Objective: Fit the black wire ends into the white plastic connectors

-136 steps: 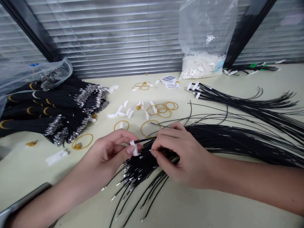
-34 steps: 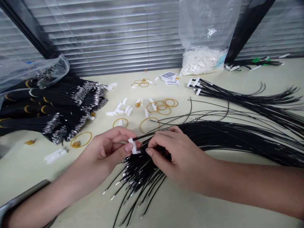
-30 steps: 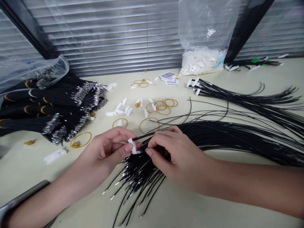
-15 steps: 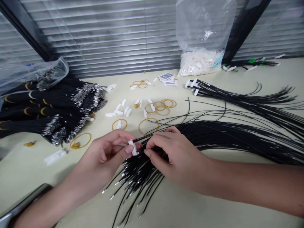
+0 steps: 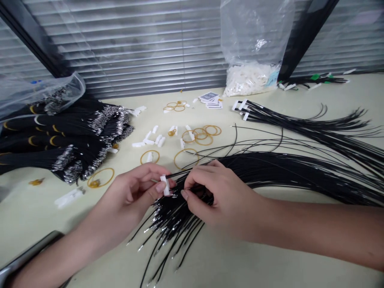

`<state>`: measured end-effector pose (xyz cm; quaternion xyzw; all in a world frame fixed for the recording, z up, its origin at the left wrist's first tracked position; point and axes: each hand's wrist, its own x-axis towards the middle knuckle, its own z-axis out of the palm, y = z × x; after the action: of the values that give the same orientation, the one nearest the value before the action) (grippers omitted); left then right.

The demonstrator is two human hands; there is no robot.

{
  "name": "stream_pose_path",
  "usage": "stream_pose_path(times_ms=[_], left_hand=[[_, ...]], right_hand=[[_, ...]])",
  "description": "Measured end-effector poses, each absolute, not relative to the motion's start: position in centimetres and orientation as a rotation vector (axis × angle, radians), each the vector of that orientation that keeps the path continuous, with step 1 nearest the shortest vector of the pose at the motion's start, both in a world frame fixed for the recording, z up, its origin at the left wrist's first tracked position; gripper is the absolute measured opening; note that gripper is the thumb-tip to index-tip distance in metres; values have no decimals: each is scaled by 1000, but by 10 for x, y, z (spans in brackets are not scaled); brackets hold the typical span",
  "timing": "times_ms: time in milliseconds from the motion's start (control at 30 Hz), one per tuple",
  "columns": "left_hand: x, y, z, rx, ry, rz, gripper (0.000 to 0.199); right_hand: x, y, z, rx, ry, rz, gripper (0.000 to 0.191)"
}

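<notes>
- Fingers point(image 5: 147, 171) of the left hand point(image 5: 130, 196) are pinched shut on a small white plastic connector point(image 5: 165, 185), which sits in the air just above the counter, between the two hands.
- Fingers point(image 5: 195, 176) of the right hand point(image 5: 223, 202) are closed, pinching a thin black wire point(image 5: 180, 174) near the white piece.
- Big fan of long black wires with shiny metal tips point(image 5: 288, 172) lies under and beside the right hand, and its tips spread out below the hands.
- Wires could tangle if one gets pulled, and then others could slide out of the fan.
- Shiny tip could bend if it is pushed too hard, or the small white piece could slip from the fingers and drop among the wires.
- Wire end near the white piece is tiny and partly hidden by the fingers, so I cannot tell if it is inside.
- Dark strip with a silver edge point(image 5: 30, 250) at the bottom left is cut off, so I cannot tell what it is.
</notes>
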<state>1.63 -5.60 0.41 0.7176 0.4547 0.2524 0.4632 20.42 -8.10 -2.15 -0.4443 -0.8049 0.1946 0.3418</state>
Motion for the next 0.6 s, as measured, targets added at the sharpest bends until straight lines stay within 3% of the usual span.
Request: stream_pose_path(times_ms=[600], left_hand=[[14,-54,5,1696,1108,552,17]], right_hand=[[206,-81,-26,-1106,-2180,339,15]])
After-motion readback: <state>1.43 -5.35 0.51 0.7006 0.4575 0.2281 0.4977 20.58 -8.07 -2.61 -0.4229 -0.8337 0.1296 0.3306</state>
